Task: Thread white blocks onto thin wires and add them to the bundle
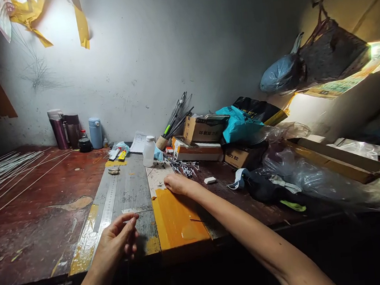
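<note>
Hands apart: left hand (117, 239) pinches what looks like a thin strand (136, 215) above the grey board (134, 188); right hand (178, 184) at the pale strip (153, 176), can't tell its grip. Risks: light pinch drops strand; careless reach knocks bottle (149, 153).

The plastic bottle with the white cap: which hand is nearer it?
Right. The right hand is in front of the bottle, to its right; the left hand is farther off, nearer the camera, to its left.

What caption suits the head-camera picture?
Left hand near the ruler, right hand at the far edge of the yellow tape, white-capped bottle beyond.
</note>
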Demonstrator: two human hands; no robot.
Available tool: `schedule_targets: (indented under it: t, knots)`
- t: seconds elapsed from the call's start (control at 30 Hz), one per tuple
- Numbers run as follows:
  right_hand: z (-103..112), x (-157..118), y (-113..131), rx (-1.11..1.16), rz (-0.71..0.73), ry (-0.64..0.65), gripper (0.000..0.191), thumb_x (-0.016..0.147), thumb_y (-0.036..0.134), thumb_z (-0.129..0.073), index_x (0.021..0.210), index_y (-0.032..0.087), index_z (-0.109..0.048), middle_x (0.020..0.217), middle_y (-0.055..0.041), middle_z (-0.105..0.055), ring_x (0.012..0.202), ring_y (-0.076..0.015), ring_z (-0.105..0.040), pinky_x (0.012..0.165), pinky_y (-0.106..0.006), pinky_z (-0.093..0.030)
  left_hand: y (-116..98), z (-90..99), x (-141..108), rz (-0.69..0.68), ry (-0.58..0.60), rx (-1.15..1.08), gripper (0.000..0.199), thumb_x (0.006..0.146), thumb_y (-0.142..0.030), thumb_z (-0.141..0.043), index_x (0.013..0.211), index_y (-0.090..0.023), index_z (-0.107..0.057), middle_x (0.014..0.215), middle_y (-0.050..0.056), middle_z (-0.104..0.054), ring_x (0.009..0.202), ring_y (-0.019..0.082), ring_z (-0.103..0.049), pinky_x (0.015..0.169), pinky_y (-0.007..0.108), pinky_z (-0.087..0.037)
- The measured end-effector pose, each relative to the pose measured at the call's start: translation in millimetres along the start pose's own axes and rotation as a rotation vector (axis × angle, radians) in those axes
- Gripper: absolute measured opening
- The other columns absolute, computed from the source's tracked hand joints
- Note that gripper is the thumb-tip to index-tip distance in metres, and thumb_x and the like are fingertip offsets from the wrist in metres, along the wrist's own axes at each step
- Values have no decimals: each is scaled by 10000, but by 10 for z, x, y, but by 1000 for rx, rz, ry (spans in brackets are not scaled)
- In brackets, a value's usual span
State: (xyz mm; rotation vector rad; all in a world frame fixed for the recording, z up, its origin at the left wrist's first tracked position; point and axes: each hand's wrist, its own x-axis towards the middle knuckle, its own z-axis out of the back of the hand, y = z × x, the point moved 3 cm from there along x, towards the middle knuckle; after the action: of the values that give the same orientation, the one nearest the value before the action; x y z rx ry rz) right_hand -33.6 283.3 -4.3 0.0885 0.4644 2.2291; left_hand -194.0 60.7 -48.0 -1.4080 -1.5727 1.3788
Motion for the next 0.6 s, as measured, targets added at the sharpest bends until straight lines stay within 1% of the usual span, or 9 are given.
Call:
schedule_targets:
  t: [0.13, 0.2, 0.27, 0.33, 0.43, 0.5, 0.6]
  knots:
    - [43, 0, -8, 252, -67, -88, 226, 918, 290, -573, 1087, 142, -594, 1098, -69, -609, 934, -197, -614, 803, -383, -524, 17, 4, 17, -20, -8, -9, 546, 615, -564, -745, 985, -181, -627, 557, -42, -609, 378, 86, -520, 343, 171, -418]
    - [74, -60, 31, 425, -84, -134, 223, 925, 292, -560, 1083, 135, -583, 1029, -54, -623, 855, -175, -628, 748, -358, -537, 23, 0, 27, -24, -8, -10, 572, 595, -580, -749, 983, -179, -622, 546, -41, -609, 370, 89, -515, 330, 173, -413]
    - [68, -173, 125, 622, -75, -149, 219, 919, 286, -563, 1074, 132, -571, 936, -35, -632, 767, -138, -633, 727, -320, -537, 12, -12, 25, -24, -4, -3, 606, 569, -599, -753, 980, -174, -620, 528, -45, -602, 358, 89, -503, 319, 172, -401]
    - [13, -330, 268, 820, -46, -123, 228, 878, 315, -609, 1008, 130, -582, 845, -14, -632, 704, -109, -634, 740, -288, -531, -16, -31, 3, -22, 13, 2, 604, 571, -600, -751, 975, -168, -624, 521, -48, -597, 350, 77, -484, 323, 164, -388]
    - [-122, -586, 521, 1081, -5, -36, 337, 748, 423, -720, 881, 137, -601, 790, -14, -641, 691, -109, -644, 760, -275, -526, -65, -64, -51, -24, 57, -17, 550, 595, -569, -755, 946, -163, -634, 521, -49, -599, 345, 54, -458, 342, 149, -374]
    - [-207, -726, 669, 1216, 12, 26, 403, 675, 469, -768, 847, 141, -608, 785, -23, -650, 695, -117, -645, 753, -274, -526, -75, -87, -82, -18, 85, -38, 543, 594, -564, -760, 940, -165, -632, 516, -49, -600, 338, 55, -459, 339, 149, -368]
    - [-284, -853, 813, 1353, 24, 88, 398, 658, 471, -785, 813, 140, -628, 782, -26, -654, 685, -104, -631, 736, -247, -516, -42, -138, -109, 12, 131, -36, 557, 597, -579, -751, 949, -169, -616, 509, -39, -612, 332, 81, -501, 323, 160, -368]
